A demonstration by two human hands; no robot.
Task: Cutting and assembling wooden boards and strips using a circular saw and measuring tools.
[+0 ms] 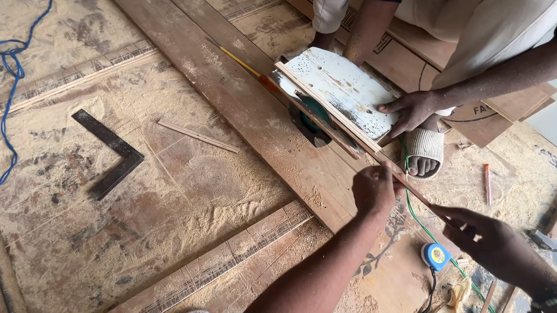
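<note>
While the left hand (373, 189) is closing its fingers around a thin wooden strip (409, 186), the right hand (478, 233) is pinching the same strip farther along, near its lower end, between thumb and fingertips. Both hands are thus grasping the strip, which is running diagonally from the white board (341, 89) down toward the lower right, lying along the edge of a long brown plank (246, 108). A bracelet (555, 298) is showing on the right wrist.

Just above the left hand, a co-worker's hand (412, 110) is pressing flat on the white, paint-spotted board, which is sitting tilted over a green tool (314, 121) that is mostly hidden beneath it. The co-worker's sandalled foot (423, 151) is resting just beside the strip, and a green cable (416, 213) is trailing past it toward a blue and yellow tape measure (435, 256) lying near the right hand.

Farther out, a yellow-handled pencil-like tool (244, 65) is lying on the plank above the board. A dark metal try square (108, 153) and a short loose slat (197, 136) are lying well apart on the sawdust-covered floor panel (139, 229) to the left. A blue cord (8, 92) is looping along the far left edge, and a red pencil (487, 183) is lying to the right.
</note>
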